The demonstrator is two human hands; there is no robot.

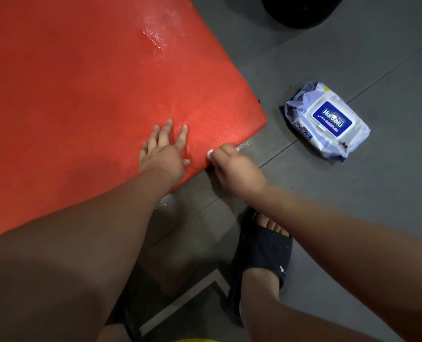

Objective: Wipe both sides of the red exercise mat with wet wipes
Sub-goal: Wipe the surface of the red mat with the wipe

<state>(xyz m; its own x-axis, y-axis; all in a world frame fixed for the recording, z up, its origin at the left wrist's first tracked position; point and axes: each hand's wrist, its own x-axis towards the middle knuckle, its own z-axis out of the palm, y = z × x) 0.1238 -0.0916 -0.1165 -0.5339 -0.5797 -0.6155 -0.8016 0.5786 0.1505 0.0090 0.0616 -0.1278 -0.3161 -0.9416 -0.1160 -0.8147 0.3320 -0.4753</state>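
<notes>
The red exercise mat [81, 95] lies flat on the grey floor and fills the left of the view, with a wet shine near its far edge. My left hand [164, 151] presses flat on the mat near its near right corner, fingers spread. At the mat's near edge, just right of that hand, my right hand [232, 169] grips a bunched white wet wipe [210, 154], only a little of which shows. A pack of wet wipes [327, 122] with a blue label lies on the floor to the right of the mat, lid closed.
The grey tiled floor [353, 193] has wet streaks along the mat's edge. My right foot in a black slide sandal [261, 255] stands close behind my right hand. A dark round object [301, 11] sits at the top right.
</notes>
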